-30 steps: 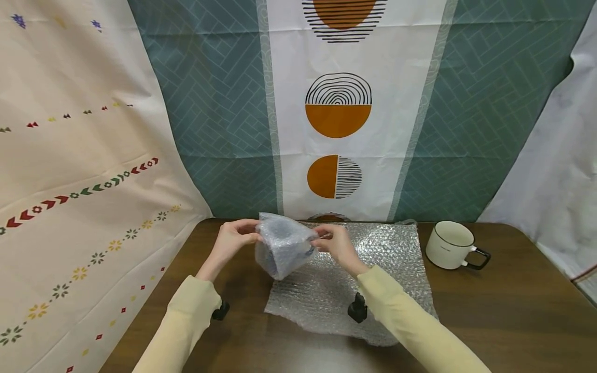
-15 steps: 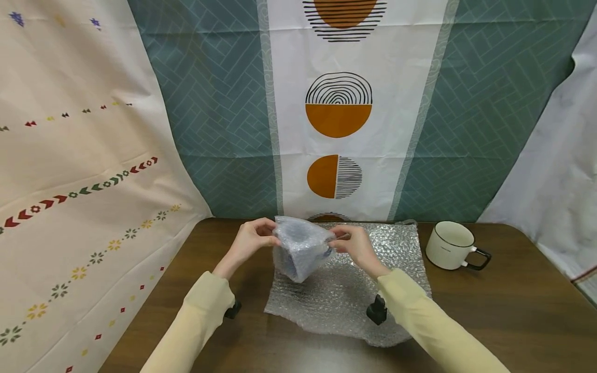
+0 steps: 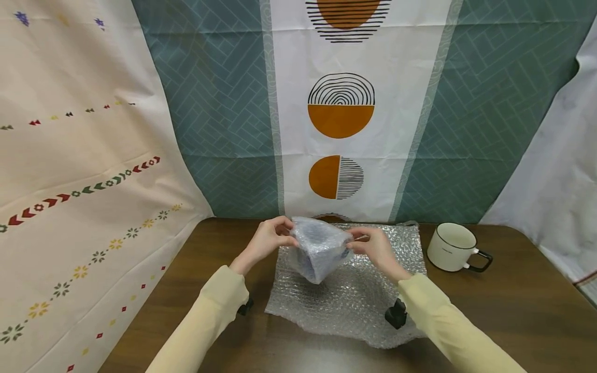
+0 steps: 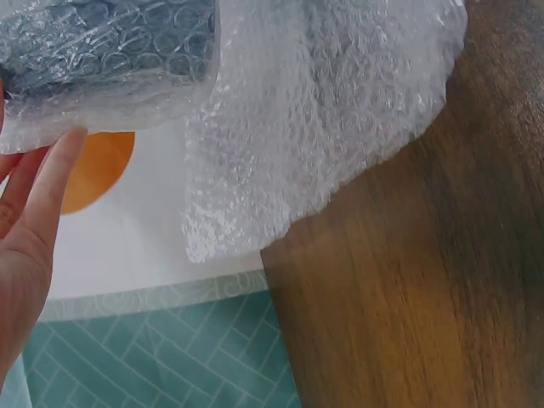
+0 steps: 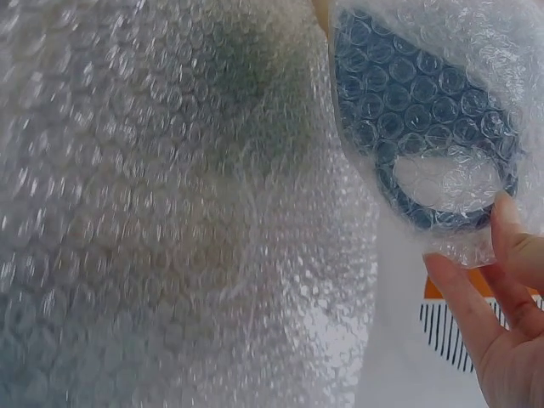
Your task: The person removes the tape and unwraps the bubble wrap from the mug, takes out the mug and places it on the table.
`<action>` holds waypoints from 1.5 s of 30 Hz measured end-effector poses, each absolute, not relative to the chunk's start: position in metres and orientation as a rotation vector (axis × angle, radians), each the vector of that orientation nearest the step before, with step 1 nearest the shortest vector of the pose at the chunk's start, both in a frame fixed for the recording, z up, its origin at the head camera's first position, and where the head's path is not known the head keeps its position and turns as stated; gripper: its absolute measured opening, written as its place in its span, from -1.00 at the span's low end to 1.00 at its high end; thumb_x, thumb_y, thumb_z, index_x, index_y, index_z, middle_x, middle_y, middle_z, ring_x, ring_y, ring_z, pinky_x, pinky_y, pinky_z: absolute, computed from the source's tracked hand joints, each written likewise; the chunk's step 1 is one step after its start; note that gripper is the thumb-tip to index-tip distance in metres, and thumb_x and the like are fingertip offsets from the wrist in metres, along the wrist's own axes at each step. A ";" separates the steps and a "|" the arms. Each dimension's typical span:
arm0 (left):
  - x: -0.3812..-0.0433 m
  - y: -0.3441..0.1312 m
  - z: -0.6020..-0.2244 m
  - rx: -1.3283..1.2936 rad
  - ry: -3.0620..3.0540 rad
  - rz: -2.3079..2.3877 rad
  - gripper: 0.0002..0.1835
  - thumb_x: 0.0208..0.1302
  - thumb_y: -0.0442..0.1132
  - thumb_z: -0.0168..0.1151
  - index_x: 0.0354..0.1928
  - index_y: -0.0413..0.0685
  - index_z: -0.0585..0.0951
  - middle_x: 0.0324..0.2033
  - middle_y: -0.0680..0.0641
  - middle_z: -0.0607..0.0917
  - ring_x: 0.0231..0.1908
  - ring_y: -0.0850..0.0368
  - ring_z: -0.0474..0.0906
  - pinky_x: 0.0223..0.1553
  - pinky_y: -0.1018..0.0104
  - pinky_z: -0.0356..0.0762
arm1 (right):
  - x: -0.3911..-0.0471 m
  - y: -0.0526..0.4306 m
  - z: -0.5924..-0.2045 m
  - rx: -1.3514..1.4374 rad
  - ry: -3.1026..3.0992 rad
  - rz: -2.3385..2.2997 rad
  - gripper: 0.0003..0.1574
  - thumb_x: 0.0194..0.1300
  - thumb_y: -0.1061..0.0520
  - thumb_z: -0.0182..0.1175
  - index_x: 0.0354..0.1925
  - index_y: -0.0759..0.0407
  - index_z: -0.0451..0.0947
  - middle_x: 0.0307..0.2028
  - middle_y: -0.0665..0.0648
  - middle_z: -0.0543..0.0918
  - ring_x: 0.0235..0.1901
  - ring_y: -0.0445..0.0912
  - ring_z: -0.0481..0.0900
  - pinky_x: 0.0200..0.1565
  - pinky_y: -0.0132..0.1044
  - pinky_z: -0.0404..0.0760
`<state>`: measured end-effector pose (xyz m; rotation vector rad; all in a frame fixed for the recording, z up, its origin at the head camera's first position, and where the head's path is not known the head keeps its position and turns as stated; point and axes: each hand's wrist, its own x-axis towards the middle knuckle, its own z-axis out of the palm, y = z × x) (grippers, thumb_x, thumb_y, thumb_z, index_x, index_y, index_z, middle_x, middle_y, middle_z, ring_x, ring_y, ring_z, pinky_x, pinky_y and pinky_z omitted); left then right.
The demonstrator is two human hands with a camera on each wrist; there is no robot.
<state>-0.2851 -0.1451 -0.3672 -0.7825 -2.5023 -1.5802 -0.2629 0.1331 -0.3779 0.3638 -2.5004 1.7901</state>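
Observation:
A blue mug wrapped in bubble wrap (image 3: pixel 319 254) is held up between both hands, above a loose bubble wrap sheet (image 3: pixel 345 311). My left hand (image 3: pixel 268 239) pinches the wrap at its left end. On the other side my right hand (image 3: pixel 379 251) pinches the right end between thumb and fingers. The right wrist view shows the blue mug's handle (image 5: pixel 476 219) through the bubbles, close to the right thumb. In the left wrist view, only part of the left hand (image 4: pixel 30 246) shows, under the wrapped mug's edge.
A white mug (image 3: pixel 450 251) with a black handle stands on the wooden table (image 3: pixel 508 311), right of the sheet. Behind the table hangs a patterned curtain (image 3: pixel 224 129). Pale cloths hang at the left and right sides.
Both hands have moved to the right, carrying the wrapped mug from the sheet's left edge to over the sheet. The white mug and the sheet have stayed in place.

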 end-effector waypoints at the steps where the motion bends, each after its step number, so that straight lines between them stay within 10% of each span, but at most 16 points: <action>1: -0.285 -0.143 -0.367 -0.790 -2.500 -1.590 -0.69 -0.11 -0.29 0.44 -0.27 -0.14 0.57 -0.32 -0.04 0.56 -0.34 0.08 0.53 -0.38 0.23 0.54 | -0.263 0.135 -0.377 0.359 -2.498 1.788 -0.56 0.04 0.41 0.26 -0.04 0.41 0.50 -0.23 0.28 0.53 -0.27 0.08 0.57 -0.28 -0.21 0.57; 45: -0.285 -0.086 -0.397 -0.788 -2.623 -1.468 -0.68 -0.09 -0.25 0.42 -0.28 -0.09 0.51 -0.30 0.01 0.55 -0.28 0.10 0.51 -0.36 0.29 0.48 | -0.261 0.189 -0.404 0.336 -2.546 1.691 -0.59 0.04 0.41 0.26 -0.07 0.44 0.51 -0.21 0.31 0.56 -0.25 0.10 0.57 -0.26 -0.24 0.56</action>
